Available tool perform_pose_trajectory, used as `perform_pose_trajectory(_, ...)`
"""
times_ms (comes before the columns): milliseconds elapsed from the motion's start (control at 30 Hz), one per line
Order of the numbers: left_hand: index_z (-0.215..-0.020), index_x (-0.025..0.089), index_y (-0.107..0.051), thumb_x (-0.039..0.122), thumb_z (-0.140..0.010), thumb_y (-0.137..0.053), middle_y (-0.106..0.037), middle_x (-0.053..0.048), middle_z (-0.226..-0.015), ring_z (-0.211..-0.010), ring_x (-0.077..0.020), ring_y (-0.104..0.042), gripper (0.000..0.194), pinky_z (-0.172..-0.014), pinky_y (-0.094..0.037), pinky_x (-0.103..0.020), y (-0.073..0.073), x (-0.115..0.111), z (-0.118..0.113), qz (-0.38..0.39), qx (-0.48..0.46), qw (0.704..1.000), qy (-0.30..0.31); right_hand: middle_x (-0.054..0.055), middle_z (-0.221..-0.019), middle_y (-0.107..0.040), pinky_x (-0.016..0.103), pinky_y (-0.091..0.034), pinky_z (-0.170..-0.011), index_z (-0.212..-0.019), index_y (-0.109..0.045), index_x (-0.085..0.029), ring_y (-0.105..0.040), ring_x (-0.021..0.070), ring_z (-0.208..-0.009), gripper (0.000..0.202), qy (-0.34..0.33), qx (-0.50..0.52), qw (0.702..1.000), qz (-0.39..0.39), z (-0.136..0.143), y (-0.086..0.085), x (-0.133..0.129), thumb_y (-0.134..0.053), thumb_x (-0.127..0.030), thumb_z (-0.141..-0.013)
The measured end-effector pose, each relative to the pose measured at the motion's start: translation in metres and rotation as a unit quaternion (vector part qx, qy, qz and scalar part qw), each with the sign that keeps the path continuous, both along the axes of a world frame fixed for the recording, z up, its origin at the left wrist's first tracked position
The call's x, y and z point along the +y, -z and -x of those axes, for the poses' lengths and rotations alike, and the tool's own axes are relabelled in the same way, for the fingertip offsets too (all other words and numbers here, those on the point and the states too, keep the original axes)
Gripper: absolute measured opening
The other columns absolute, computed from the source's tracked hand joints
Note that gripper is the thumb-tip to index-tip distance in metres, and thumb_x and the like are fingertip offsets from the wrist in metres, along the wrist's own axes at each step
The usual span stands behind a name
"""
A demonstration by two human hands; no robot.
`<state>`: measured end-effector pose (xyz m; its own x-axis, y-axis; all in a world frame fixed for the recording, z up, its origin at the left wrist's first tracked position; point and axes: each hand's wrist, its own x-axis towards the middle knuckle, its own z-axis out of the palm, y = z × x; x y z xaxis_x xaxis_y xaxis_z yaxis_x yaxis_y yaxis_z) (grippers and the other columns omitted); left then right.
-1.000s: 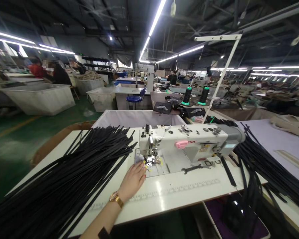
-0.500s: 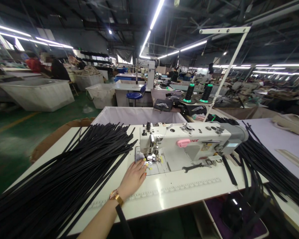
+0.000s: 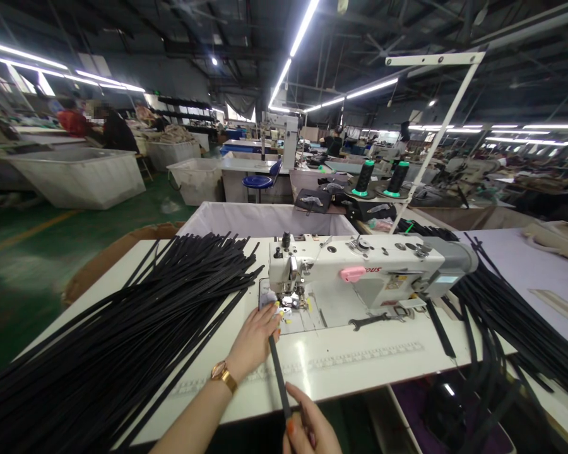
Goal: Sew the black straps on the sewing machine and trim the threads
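My left hand [image 3: 260,328], with a gold watch on the wrist, lies at the needle area of the white sewing machine [image 3: 326,268]. Its fingers rest near the presser foot, over the upper end of a black strip [image 3: 278,372]. At the bottom centre my right hand [image 3: 307,425] is closed on the lower part of that strip, which runs up the table's front edge to the left hand. Something dark, too unclear to name, also shows between the right fingers. A large bundle of black strips [image 3: 137,321] lies left of the machine.
A wrench [image 3: 373,321] lies by the machine's base, and a printed ruler [image 3: 366,356] runs along the table front. More black strips [image 3: 515,309] hang at the right. Thread cones [image 3: 363,178] stand behind. Seated people [image 3: 116,129] work at the back left.
My right hand has come into view at the bottom, holding a black strip up towards the machine. The left hand stays by the needle. The view has shifted slightly.
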<state>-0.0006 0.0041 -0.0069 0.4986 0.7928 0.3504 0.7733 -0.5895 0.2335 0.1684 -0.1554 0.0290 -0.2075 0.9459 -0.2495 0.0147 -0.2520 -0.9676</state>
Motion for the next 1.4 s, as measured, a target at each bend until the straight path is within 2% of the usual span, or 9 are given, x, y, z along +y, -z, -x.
perform_pose_trajectory(100,-0.133,0.019,-0.048,0.020,-0.091,-0.046,-0.049,-0.011,-0.141,-0.130,-0.0260,-0.044,0.042,-0.110,-0.035,-0.050,-0.003,-0.002,0.000,0.007,-0.024,0.999,-0.020,-0.001,-0.060,-0.056,0.030,-0.039,-0.064,-0.139,-0.038,-0.010,-0.050,0.0147,-0.058,0.071,0.011,-0.025,0.998,-0.048,-0.002,-0.002,0.022,-0.045,-0.058,-0.088)
perform_pose_trajectory(200,-0.131,0.018,-0.048,0.020,-0.091,-0.045,-0.054,-0.010,-0.134,-0.124,-0.0245,-0.050,0.040,-0.109,-0.037,-0.047,-0.005,-0.003,0.000,0.008,-0.058,0.997,-0.046,-0.001,-0.064,-0.057,0.031,-0.040,-0.071,-0.137,-0.042,-0.013,-0.051,0.0160,-0.065,0.057,0.038,-0.041,0.997,-0.056,-0.003,-0.008,0.049,-0.046,-0.045,-0.090)
perform_pose_trajectory(333,-0.127,0.018,-0.052,0.017,-0.091,-0.043,-0.057,-0.009,-0.130,-0.121,-0.0230,-0.052,0.037,-0.107,-0.040,-0.044,-0.004,-0.002,0.001,0.005,-0.071,0.996,-0.049,-0.002,-0.062,-0.059,0.026,-0.036,-0.059,-0.131,-0.047,-0.013,-0.045,0.0127,-0.055,0.048,0.046,-0.018,0.998,-0.039,0.003,-0.004,0.079,-0.046,-0.036,-0.089)
perform_pose_trajectory(467,-0.128,0.018,-0.054,0.018,-0.092,-0.042,-0.055,-0.008,-0.135,-0.126,-0.0243,-0.049,0.038,-0.109,-0.038,-0.048,-0.002,-0.001,0.001,0.003,-0.034,0.999,-0.022,-0.003,-0.061,-0.058,0.023,-0.027,-0.047,-0.128,-0.047,-0.014,-0.037,0.0092,-0.047,0.046,0.061,0.010,0.998,0.002,0.008,-0.001,0.094,-0.047,-0.034,-0.087)
perform_pose_trajectory(600,-0.129,0.018,-0.054,0.018,-0.093,-0.041,-0.054,-0.007,-0.137,-0.129,-0.0235,-0.046,0.037,-0.110,-0.036,-0.048,-0.002,0.000,0.001,0.004,-0.011,1.000,-0.018,-0.003,-0.060,-0.057,0.023,-0.026,-0.048,-0.120,-0.052,-0.012,-0.038,0.0094,-0.049,0.039,0.056,0.014,0.998,0.002,0.013,-0.005,0.100,-0.048,-0.031,-0.086)
perform_pose_trajectory(733,-0.131,0.018,-0.051,0.022,-0.095,-0.039,-0.051,-0.008,-0.140,-0.132,-0.0245,-0.043,0.038,-0.110,-0.034,-0.050,0.000,0.002,0.000,0.004,0.003,1.000,-0.018,-0.003,-0.057,-0.054,0.024,-0.029,-0.052,-0.089,-0.058,-0.014,-0.041,0.0103,-0.053,0.017,0.051,-0.006,0.998,-0.043,0.018,-0.009,0.106,-0.045,-0.024,-0.085)
perform_pose_trajectory(800,-0.133,0.018,-0.050,0.023,-0.096,-0.039,-0.050,-0.008,-0.141,-0.133,-0.0247,-0.041,0.039,-0.111,-0.033,-0.050,0.001,0.003,0.001,0.003,0.007,1.000,-0.018,-0.003,-0.058,-0.054,0.025,-0.031,-0.055,-0.079,-0.057,-0.015,-0.043,0.0110,-0.055,0.015,0.056,-0.019,0.997,-0.056,0.019,-0.010,0.107,-0.044,-0.022,-0.085)
perform_pose_trajectory(1200,-0.133,0.021,-0.049,0.022,-0.094,-0.042,-0.048,-0.007,-0.143,-0.134,-0.0245,-0.041,0.040,-0.111,-0.032,-0.051,-0.001,0.003,0.002,0.012,-0.007,1.000,-0.006,-0.002,-0.060,-0.056,0.026,-0.035,-0.059,-0.099,-0.060,-0.014,-0.045,0.0132,-0.058,0.022,0.053,-0.033,0.996,-0.059,0.015,-0.006,0.103,-0.044,-0.024,-0.087)
perform_pose_trajectory(1400,-0.132,0.020,-0.051,0.022,-0.093,-0.043,-0.049,-0.008,-0.142,-0.134,-0.0253,-0.041,0.039,-0.110,-0.033,-0.051,-0.002,0.003,0.002,0.012,-0.002,1.000,-0.008,-0.002,-0.059,-0.056,0.025,-0.033,-0.057,-0.098,-0.061,-0.014,-0.044,0.0123,-0.056,0.022,0.055,-0.037,0.996,-0.057,0.015,-0.009,0.104,-0.044,-0.023,-0.087)
